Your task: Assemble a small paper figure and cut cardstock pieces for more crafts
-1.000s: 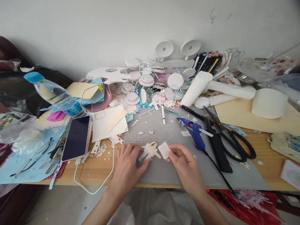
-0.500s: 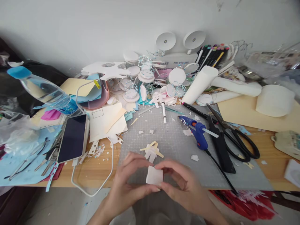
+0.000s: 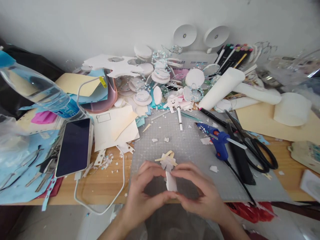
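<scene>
Between both hands is a small white piece (image 3: 171, 182), seen nearly edge-on, which looks like folded paper or foam. My left hand (image 3: 147, 186) pinches it from the left, thumb below and fingers above. From the right, my right hand (image 3: 198, 190) grips it the same way, thumb near the lower end. Just beyond the fingertips lies a small heap of paper strips (image 3: 168, 160), white and cream, on the grey cutting mat (image 3: 150, 150). A blue glue gun (image 3: 217, 141) rests on the mat to the right, a glue stick poking out of its back.
Black scissors (image 3: 255, 146) and a black strip lie right of the glue gun, whose cord runs over the front edge. A phone (image 3: 74, 146), white cable (image 3: 123, 173) and water bottle (image 3: 47, 95) stand left. White discs, rolls (image 3: 222, 87) and markers (image 3: 232, 58) crowd the back.
The white piece has turned from showing its broad face to a narrow edge between my fingers. The view has shifted slightly; objects on the desk look unmoved.
</scene>
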